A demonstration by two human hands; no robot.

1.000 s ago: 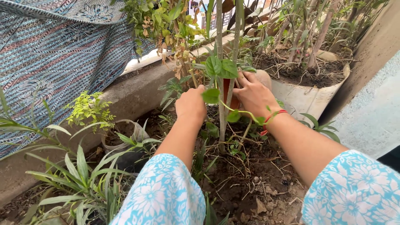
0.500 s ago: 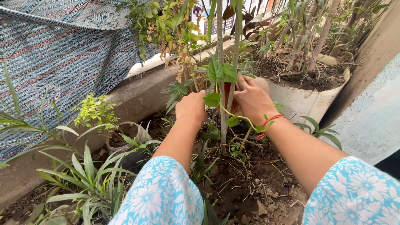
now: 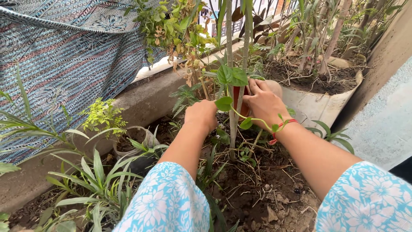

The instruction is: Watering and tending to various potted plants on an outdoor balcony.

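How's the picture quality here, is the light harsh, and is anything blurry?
Head view: soft, even daylight, no hard shadows or glare. The left hand, right hand and terracotta pot look sharp; the floral sleeves at the bottom edge are slightly soft.

Soft, even daylight, faint shadows, sharp focus throughout, slight wide-angle stretch at edges.

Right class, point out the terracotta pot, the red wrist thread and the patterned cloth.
terracotta pot [image 3: 238, 99]: head view, its side between the stems.
red wrist thread [image 3: 284, 125]: head view, strand over the wrist.
patterned cloth [image 3: 64, 51]: head view, its middle.
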